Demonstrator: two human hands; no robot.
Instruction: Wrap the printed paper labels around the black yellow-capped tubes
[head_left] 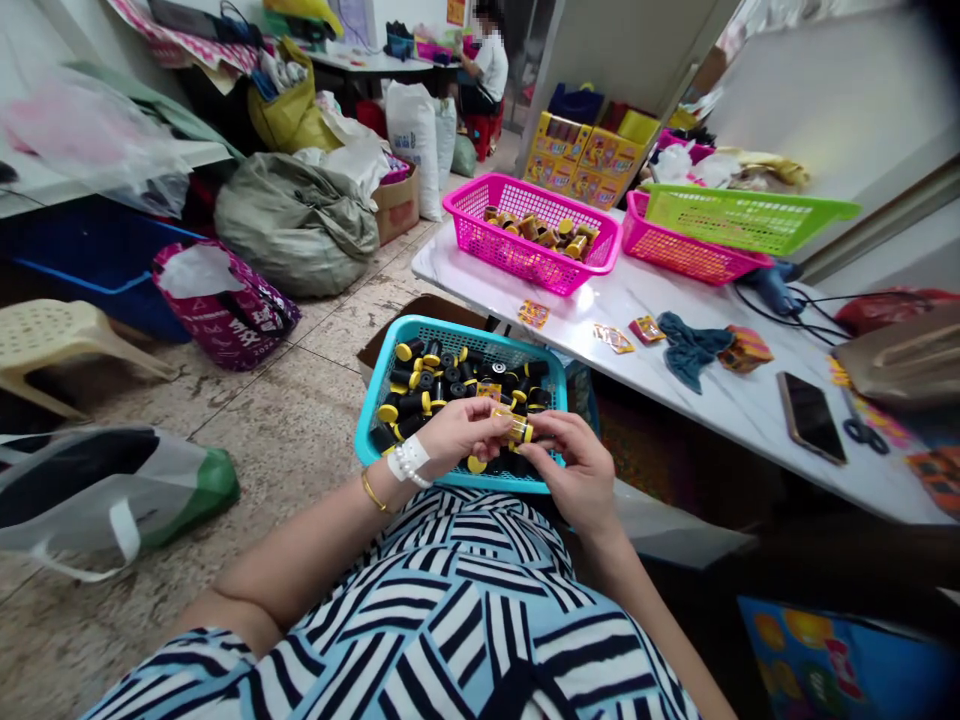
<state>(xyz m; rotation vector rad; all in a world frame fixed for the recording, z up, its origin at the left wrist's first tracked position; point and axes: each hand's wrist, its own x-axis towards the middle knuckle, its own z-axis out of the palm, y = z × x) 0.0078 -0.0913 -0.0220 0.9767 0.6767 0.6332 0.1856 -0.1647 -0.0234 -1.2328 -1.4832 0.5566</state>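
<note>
A teal basket [375, 405] rests on my lap, filled with several small black rolls with yellow ends [420, 385]. Over its near edge my left hand [461, 432] and my right hand [574, 470] meet. Both pinch one small roll wrapped in a yellow label [516, 428], held sideways between the fingertips. My left wrist wears a pearl bracelet and a gold bangle. A loose yellow cap [477, 464] lies in the basket just under my left hand.
A white table [675, 370] on the right carries a pink basket [525, 262] of labelled rolls, a second pink basket [675, 250] under a green one [739, 215], loose labels, a blue cloth, a phone [810, 415] and scissors. Bags and a stool crowd the floor left. A person sits far back.
</note>
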